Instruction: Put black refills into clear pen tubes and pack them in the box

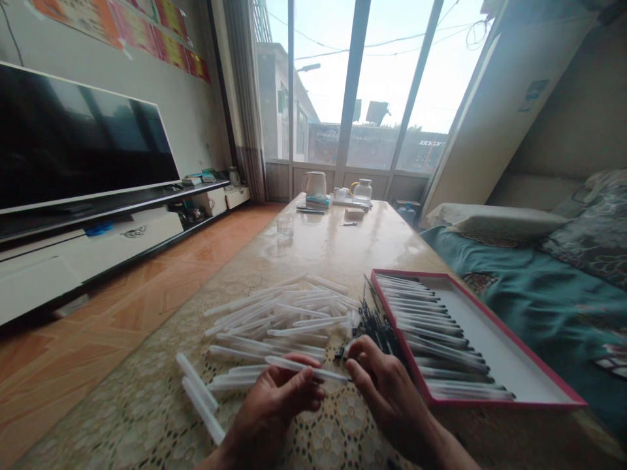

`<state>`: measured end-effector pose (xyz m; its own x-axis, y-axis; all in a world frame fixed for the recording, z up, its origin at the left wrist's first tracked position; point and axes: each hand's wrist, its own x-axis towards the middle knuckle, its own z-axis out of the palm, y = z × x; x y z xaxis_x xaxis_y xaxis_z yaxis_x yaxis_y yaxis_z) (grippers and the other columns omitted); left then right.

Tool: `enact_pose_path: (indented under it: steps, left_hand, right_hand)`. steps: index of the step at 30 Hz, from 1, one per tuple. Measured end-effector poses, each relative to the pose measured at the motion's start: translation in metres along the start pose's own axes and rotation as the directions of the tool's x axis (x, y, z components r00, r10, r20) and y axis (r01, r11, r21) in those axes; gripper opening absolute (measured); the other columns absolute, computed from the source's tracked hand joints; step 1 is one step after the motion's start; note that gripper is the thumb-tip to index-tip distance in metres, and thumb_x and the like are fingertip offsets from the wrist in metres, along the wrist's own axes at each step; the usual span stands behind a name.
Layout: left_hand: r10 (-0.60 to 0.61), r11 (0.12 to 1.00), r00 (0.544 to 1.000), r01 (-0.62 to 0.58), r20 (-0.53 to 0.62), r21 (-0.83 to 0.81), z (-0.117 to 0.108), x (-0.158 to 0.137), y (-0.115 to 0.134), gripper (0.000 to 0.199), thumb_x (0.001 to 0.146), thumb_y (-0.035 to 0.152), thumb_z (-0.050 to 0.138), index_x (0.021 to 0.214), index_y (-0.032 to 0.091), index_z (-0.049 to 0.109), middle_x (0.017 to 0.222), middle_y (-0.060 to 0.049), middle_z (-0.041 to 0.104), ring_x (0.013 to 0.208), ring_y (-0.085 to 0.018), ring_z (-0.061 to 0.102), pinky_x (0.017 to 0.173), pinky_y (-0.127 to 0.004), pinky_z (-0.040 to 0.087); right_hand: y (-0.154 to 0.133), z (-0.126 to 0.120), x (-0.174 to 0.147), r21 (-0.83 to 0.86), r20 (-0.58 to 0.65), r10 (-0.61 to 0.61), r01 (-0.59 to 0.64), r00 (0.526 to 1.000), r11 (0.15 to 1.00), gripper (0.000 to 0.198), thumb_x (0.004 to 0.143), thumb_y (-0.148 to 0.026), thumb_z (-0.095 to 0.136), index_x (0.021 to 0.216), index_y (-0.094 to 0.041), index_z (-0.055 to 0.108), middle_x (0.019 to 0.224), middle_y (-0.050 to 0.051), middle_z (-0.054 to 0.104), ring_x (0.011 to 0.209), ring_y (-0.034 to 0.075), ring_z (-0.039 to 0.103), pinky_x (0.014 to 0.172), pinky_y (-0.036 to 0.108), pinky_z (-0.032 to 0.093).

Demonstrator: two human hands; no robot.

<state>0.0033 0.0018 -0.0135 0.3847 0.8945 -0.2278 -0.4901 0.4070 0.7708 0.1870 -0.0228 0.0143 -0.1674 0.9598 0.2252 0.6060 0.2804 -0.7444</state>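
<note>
My left hand pinches a translucent white pen barrel between thumb and fingers, nearly level above the table. At the barrel's right end is my right hand, its fingers curled and thumb close to the tip; a small dark bit shows there, too small to name. Beyond my hands lies a loose heap of similar pen barrels. A pile of thin black pen refills sits right of the heap, against a pink-rimmed box. Inside the box, a row of black-ended pens lies along its left side.
The long table has a patterned cover. A drinking glass stands farther along it, with a glass pitcher and a white kettle at the far end. A green-covered sofa is at right, a television cabinet at left.
</note>
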Motion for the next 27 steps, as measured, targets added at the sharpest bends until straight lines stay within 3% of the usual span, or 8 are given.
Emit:
enact_pose_path:
  steps: [3, 5, 8, 11, 18, 21, 24, 27]
  left_hand:
    - [-0.047, 0.999, 0.999, 0.047, 0.025, -0.02, 0.0, 0.001, -0.002, 0.011, 0.067, 0.018, 0.073, 0.073, 0.01, 0.069, 0.057, -0.006, 0.07, 0.052, -0.012, 0.064, 0.05, -0.019, 0.049]
    - [-0.066, 0.991, 0.996, 0.058, -0.059, -0.123, -0.002, 0.001, -0.002, 0.008, 0.068, 0.015, 0.072, 0.074, 0.011, 0.069, 0.06, -0.006, 0.071, 0.055, -0.012, 0.065, 0.054, -0.019, 0.051]
    - [-0.07, 0.969, 0.981, 0.023, -0.182, -0.246, -0.007, 0.001, -0.001, 0.007, 0.071, 0.009, 0.068, 0.077, 0.012, 0.068, 0.067, -0.006, 0.073, 0.061, -0.011, 0.067, 0.059, -0.018, 0.053]
    - [-0.048, 0.96, 0.977, -0.013, -0.208, -0.28, -0.008, 0.0, 0.001, 0.008, 0.073, 0.006, 0.066, 0.077, 0.012, 0.068, 0.068, -0.006, 0.073, 0.061, -0.012, 0.068, 0.059, -0.019, 0.054]
    - [-0.032, 0.985, 0.981, -0.002, -0.192, -0.174, -0.001, -0.003, 0.002, 0.009, 0.069, 0.013, 0.071, 0.078, 0.012, 0.067, 0.067, -0.006, 0.072, 0.061, -0.013, 0.067, 0.058, -0.021, 0.054]
    - [0.008, 0.996, 0.977, -0.027, -0.211, -0.087, -0.002, -0.002, 0.0, 0.013, 0.068, 0.016, 0.072, 0.079, 0.012, 0.066, 0.067, -0.005, 0.072, 0.061, -0.014, 0.067, 0.058, -0.022, 0.054]
    - [0.032, 0.997, 0.977, -0.045, -0.212, -0.056, -0.004, -0.001, -0.003, 0.013, 0.07, 0.018, 0.071, 0.08, 0.012, 0.066, 0.068, -0.005, 0.072, 0.063, -0.015, 0.067, 0.061, -0.023, 0.054]
    - [0.034, 0.997, 0.975, -0.047, -0.218, -0.054, -0.006, 0.0, -0.004, 0.014, 0.07, 0.019, 0.071, 0.081, 0.012, 0.066, 0.068, -0.005, 0.072, 0.065, -0.015, 0.067, 0.063, -0.023, 0.053]
  right_hand:
    - [0.005, 0.003, 0.002, 0.36, 0.006, 0.056, -0.055, 0.998, 0.931, 0.043, 0.093, -0.047, 0.019, 0.083, -0.019, 0.049, 0.053, -0.004, 0.045, 0.044, 0.011, 0.045, 0.043, 0.021, 0.033]
    - [0.011, 0.003, 0.005, 0.4, -0.056, 0.13, -0.097, 0.99, 0.911, 0.048, 0.093, -0.047, 0.014, 0.081, -0.018, 0.051, 0.054, -0.002, 0.047, 0.043, 0.012, 0.046, 0.041, 0.021, 0.033]
    - [0.021, 0.004, 0.008, 0.045, -0.157, 0.076, -0.069, 0.985, 0.997, 0.03, 0.091, -0.037, 0.036, 0.076, -0.018, 0.054, 0.068, 0.002, 0.054, 0.061, 0.015, 0.052, 0.055, 0.025, 0.039]
    - [0.027, 0.007, 0.01, -0.318, -0.104, -0.039, 0.004, 0.994, 0.948, 0.011, 0.085, -0.019, 0.047, 0.079, -0.019, 0.057, 0.082, 0.004, 0.056, 0.078, 0.019, 0.052, 0.071, 0.03, 0.04]
    - [0.033, 0.02, 0.016, -0.551, -0.037, -0.03, 0.005, 0.999, 0.835, 0.016, 0.077, -0.006, 0.049, 0.078, -0.02, 0.056, 0.084, 0.005, 0.057, 0.083, 0.021, 0.05, 0.073, 0.033, 0.039]
    - [0.032, 0.019, 0.014, -0.471, -0.081, -0.05, 0.006, 0.995, 0.882, 0.014, 0.081, -0.008, 0.047, 0.078, -0.02, 0.054, 0.083, 0.005, 0.057, 0.083, 0.021, 0.051, 0.073, 0.033, 0.039]
    - [0.028, 0.016, 0.008, -0.181, -0.104, -0.015, -0.004, 0.994, 0.984, 0.009, 0.086, -0.015, 0.044, 0.082, -0.019, 0.05, 0.075, 0.001, 0.054, 0.071, 0.016, 0.052, 0.065, 0.027, 0.041]
    - [0.022, 0.015, 0.003, 0.121, -0.068, 0.038, -0.03, 0.997, 0.992, 0.006, 0.087, -0.022, 0.046, 0.083, -0.019, 0.049, 0.069, -0.002, 0.052, 0.062, 0.013, 0.051, 0.057, 0.022, 0.041]
